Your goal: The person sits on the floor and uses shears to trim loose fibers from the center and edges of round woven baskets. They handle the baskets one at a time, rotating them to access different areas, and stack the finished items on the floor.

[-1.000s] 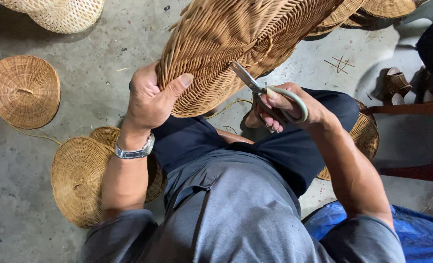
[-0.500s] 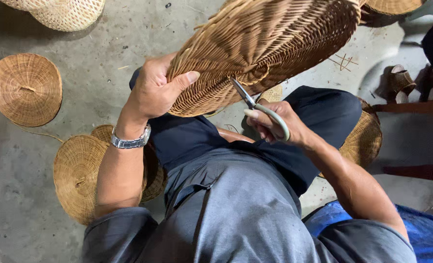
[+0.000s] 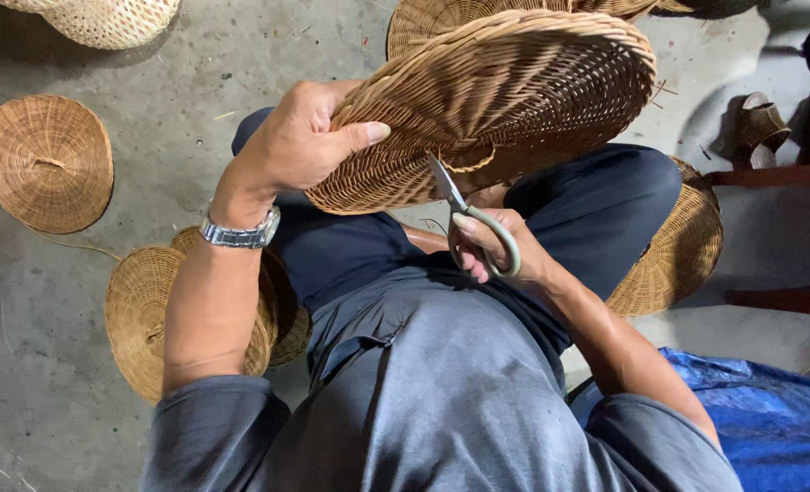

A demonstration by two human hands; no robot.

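Golden-brown woven basket (image 3: 505, 100), criss-cross pattern all over. Scissors (image 3: 478, 223) with pale green handles. Silver wristwatch (image 3: 239, 234), grey shirt (image 3: 423, 392), bright blue tarp (image 3: 760, 419).

Left hand (image 3: 309, 141) sits upper centre, fingers curled, thumb outstretched, forearm vertical; right hand (image 3: 496, 246) is clenched at mid-frame, forearm bent.
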